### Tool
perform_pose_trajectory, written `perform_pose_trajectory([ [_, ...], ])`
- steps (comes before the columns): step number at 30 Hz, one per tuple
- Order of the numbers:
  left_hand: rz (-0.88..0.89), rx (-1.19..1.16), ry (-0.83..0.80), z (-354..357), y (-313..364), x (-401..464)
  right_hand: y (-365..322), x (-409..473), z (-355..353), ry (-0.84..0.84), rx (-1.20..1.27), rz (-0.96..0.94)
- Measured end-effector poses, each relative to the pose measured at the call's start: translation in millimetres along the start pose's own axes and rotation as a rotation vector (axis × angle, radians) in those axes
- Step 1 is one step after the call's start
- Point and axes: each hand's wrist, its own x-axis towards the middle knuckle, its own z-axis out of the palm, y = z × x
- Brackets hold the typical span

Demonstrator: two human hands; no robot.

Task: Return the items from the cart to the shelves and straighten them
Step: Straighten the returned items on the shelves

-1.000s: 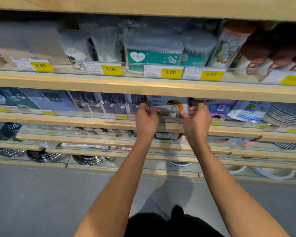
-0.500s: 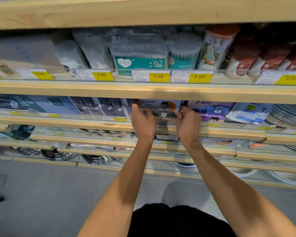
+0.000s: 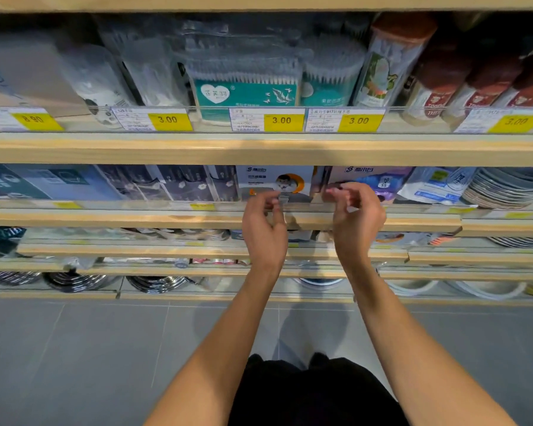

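While the wooden shelving (image 3: 259,150) fills the view in stepped tiers, its second tier holds a row of flat packs standing upright, printed faces outward, behind a low clear lip. The white pack with an orange circle (image 3: 274,182) stands there with its long axis vertical, squarely facing the aisle, touching the dark packs (image 3: 179,184) on its left; a narrow gap separates it from the purple pack (image 3: 370,179) on its right. The left hand (image 3: 266,232) hovers just in front of the lip, fingers loosely curled, holding nothing. The right hand (image 3: 356,216) is likewise relaxed and free of the packs, fingertips near the purple pack's lower corner. Above, cotton swab boxes (image 3: 246,87) sit behind yellow 3.00 price tags (image 3: 282,120). Grey floor tiles (image 3: 74,358) lie open behind the forearms.
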Motion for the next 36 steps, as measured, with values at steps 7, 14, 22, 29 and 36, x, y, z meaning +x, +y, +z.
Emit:
perform_pose_trajectory([
  [7,0.023,0.084,-0.256,58.2,25.6,-7.8,47.9,42.7,-55.6,0.104,-0.148,0.215],
  [14,-0.035,0.202,-0.101,83.5,34.9,-13.2,42.0,40.5,-49.0,-0.159,-0.244,0.013],
  [22,-0.127,0.166,-0.049,97.4,59.2,-20.0,44.4,38.5,-59.8,-0.076,-0.122,0.124],
  [29,-0.126,0.078,-0.017,104.0,73.4,-27.5,34.1,48.4,-62.1,-0.076,-0.142,0.189],
  [36,0.166,0.309,-0.145,91.7,54.6,-28.5,30.1,45.2,-62.0,-0.232,-0.171,0.152],
])
